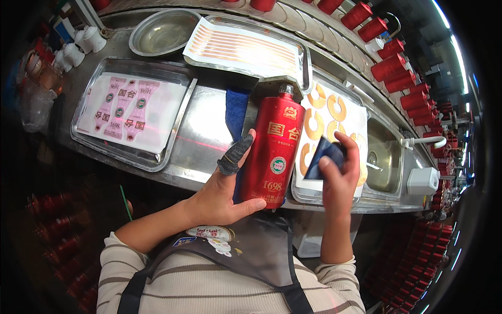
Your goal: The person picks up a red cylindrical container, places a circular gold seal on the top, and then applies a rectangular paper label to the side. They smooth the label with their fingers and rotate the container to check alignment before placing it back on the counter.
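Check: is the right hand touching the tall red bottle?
No. The right hand holds a dark blue card apart from the tall red bottle, which the left hand holds.

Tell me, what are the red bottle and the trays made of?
The red bottle in the left hand looks like glazed ceramic or coated glass: smooth, opaque, with bright glints along its side. Which one, I cannot tell. The trays look like stainless steel: silvery, with soft reflections and rolled rims. The dark blue piece in the right hand seems to be cloth or sponge.
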A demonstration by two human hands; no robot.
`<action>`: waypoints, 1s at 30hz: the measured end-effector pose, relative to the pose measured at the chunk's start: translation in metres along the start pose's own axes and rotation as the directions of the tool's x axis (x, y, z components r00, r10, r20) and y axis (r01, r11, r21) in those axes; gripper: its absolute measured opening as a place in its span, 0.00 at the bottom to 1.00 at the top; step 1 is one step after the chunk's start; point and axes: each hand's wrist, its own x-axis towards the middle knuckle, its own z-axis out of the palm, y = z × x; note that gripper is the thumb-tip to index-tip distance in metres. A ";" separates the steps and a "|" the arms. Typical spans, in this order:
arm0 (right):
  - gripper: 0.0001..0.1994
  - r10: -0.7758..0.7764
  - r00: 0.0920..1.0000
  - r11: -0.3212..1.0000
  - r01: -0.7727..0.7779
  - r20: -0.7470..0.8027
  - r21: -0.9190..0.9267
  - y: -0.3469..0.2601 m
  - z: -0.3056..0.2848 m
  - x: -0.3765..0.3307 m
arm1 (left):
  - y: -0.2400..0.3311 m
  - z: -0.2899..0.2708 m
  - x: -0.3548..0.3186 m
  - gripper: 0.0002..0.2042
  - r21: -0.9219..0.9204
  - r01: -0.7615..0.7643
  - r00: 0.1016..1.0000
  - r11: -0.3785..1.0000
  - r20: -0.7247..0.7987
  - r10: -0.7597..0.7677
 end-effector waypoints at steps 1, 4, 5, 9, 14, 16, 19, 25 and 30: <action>0.20 -0.212 0.972 0.967 0.224 0.103 -0.125 -0.006 0.009 -0.017 | -0.001 0.000 -0.002 0.56 -0.016 0.020 1.000 1.000 0.001 -0.020; 0.19 -0.331 0.736 0.792 0.557 0.591 -0.250 -0.028 0.008 -0.034 | -0.002 0.003 0.000 0.56 0.018 -0.017 0.999 1.000 -0.032 0.017; 0.15 -0.339 0.703 0.751 0.603 0.625 -0.270 -0.039 0.019 -0.026 | -0.001 0.004 0.000 0.56 0.049 -0.038 0.998 0.998 -0.040 0.040; 0.12 -0.523 0.702 0.597 0.706 0.483 -0.380 -0.022 0.049 0.067 | -0.003 0.006 -0.003 0.56 -0.104 0.056 0.998 0.993 -0.002 -0.056; 0.15 -0.513 0.701 0.694 0.678 0.495 -0.241 -0.021 0.029 0.050 | -0.003 0.006 -0.001 0.57 -0.019 0.008 0.999 1.000 -0.039 -0.009; 0.14 -0.556 0.645 0.607 0.746 0.525 -0.273 -0.017 0.035 0.045 | -0.004 0.005 -0.001 0.56 -0.006 0.007 0.999 1.000 -0.034 -0.007; 0.13 -0.600 0.746 0.624 0.662 0.287 -0.415 -0.011 0.035 0.074 | -0.006 0.013 -0.003 0.56 -0.229 0.121 0.993 0.966 0.023 -0.119; 0.11 -0.668 0.638 0.558 0.770 0.384 -0.309 -0.013 0.035 0.076 | -0.005 0.006 0.003 0.54 -0.174 0.091 0.996 0.981 0.030 -0.087; 0.12 -0.655 0.394 0.326 0.917 0.645 -0.229 -0.012 0.022 0.024 | -0.003 0.003 -0.004 0.50 -0.309 0.091 0.995 0.947 -0.001 -0.096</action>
